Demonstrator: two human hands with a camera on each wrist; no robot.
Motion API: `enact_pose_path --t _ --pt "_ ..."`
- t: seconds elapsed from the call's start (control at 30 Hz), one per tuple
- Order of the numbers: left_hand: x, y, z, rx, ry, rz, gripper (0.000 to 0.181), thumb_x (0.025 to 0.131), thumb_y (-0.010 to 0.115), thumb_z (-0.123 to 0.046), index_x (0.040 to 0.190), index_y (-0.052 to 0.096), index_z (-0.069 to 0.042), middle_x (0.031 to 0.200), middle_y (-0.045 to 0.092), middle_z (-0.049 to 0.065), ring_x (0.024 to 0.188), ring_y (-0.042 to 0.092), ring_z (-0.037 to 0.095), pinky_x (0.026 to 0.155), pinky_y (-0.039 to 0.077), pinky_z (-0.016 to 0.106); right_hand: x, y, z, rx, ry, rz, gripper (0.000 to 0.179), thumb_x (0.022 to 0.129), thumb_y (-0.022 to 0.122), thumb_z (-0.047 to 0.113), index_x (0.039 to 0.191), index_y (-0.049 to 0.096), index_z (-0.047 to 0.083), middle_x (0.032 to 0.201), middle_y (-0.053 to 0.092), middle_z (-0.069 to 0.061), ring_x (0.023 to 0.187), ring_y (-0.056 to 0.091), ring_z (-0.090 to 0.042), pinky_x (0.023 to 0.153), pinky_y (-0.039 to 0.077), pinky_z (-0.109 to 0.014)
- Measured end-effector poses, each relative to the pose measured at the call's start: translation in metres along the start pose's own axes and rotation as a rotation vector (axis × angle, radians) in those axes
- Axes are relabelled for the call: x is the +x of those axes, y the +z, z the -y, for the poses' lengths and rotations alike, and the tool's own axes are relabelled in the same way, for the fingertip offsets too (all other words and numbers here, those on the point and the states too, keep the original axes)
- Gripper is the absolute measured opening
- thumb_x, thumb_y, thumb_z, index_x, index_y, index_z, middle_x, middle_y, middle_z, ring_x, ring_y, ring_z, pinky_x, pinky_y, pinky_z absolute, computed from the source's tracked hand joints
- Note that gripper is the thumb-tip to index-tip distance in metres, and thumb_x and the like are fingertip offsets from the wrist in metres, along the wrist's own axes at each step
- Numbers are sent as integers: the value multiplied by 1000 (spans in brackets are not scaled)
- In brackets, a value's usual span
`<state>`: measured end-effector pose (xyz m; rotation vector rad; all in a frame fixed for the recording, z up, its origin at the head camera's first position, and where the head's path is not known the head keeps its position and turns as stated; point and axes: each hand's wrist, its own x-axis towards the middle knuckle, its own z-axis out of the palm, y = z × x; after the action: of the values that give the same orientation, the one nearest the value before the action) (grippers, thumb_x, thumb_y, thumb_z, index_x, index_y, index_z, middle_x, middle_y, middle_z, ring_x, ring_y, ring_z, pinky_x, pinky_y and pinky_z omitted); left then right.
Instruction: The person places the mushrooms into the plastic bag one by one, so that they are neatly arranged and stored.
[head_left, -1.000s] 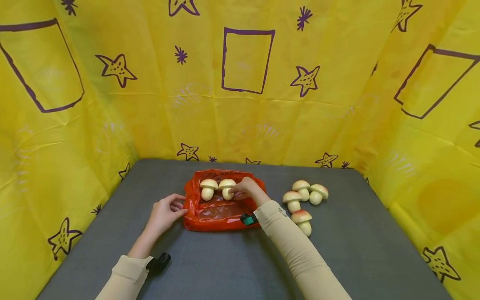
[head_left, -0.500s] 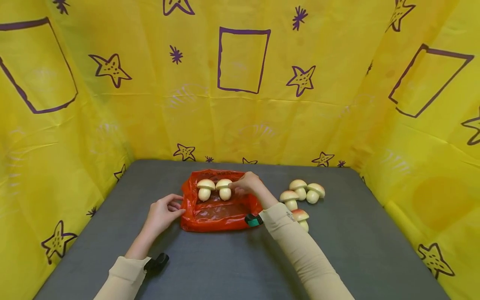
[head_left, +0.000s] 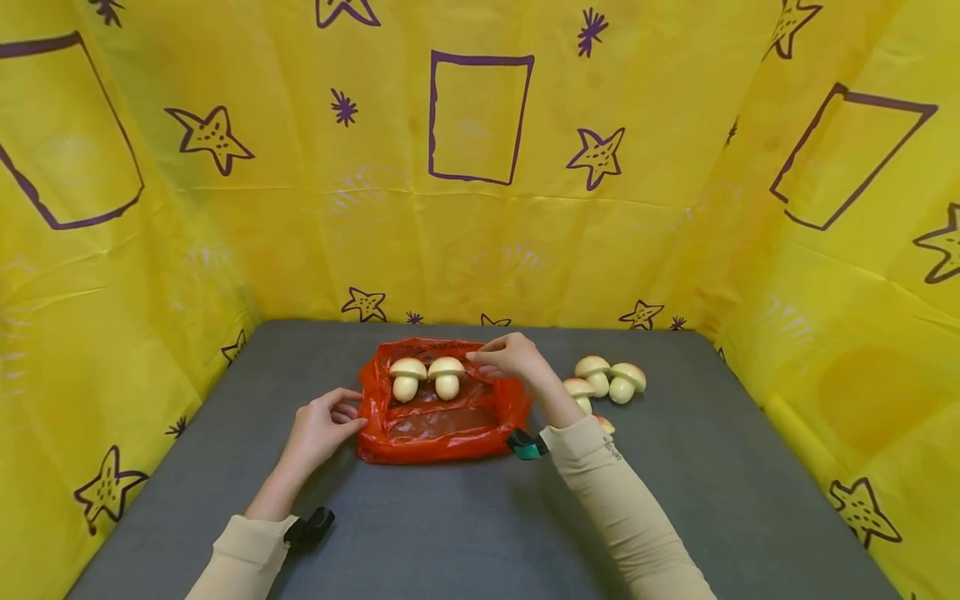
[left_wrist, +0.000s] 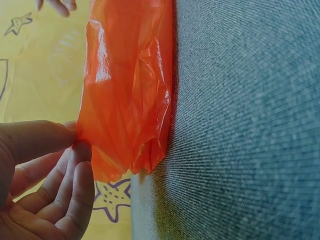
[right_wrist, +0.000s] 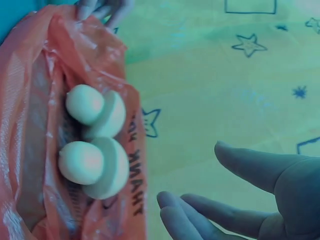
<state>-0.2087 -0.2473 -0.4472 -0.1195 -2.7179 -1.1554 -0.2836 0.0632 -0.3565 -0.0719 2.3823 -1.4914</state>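
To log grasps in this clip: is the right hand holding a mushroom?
No, the right wrist view shows the right hand with nothing between thumb and fingers, clear of the mushrooms in the bag.

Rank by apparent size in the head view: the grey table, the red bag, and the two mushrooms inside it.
1. Grey table
2. Red bag
3. Left mushroom and right mushroom, unranked: they look about the same size.
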Motion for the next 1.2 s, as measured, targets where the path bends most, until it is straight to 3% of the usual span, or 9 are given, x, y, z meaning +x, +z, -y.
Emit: enact_pose_path --t 0.6,0.93,1.2 --pt "0 -1 -4 -3 2 6 35 80 76 -15 111 65 -5 87 68 8 73 64 14 62 50 21 -30 -43 -2 18 -78 -30 49 87 68 32 124 60 2 123 62 -17 109 63 -32 89 52 -39" --pt "2 1 -1 10 16 -11 34 78 77 -13 109 66 -6 84 69 6 71 64 13 63 50 21 -51 -74 -11 12 -113 -53 51 89 66 34 127 57 2 127 60 -18 105 66 -24 86 53 -33" --pt "3 1 -2 10 10 7 35 79 76 -15 110 65 -4 85 69 6 72 64 14 63 50 22 -63 -93 -22 28 -126 -55 52 90 64 32 130 53 1 130 57 -20 115 59 -32 91 51 -37"
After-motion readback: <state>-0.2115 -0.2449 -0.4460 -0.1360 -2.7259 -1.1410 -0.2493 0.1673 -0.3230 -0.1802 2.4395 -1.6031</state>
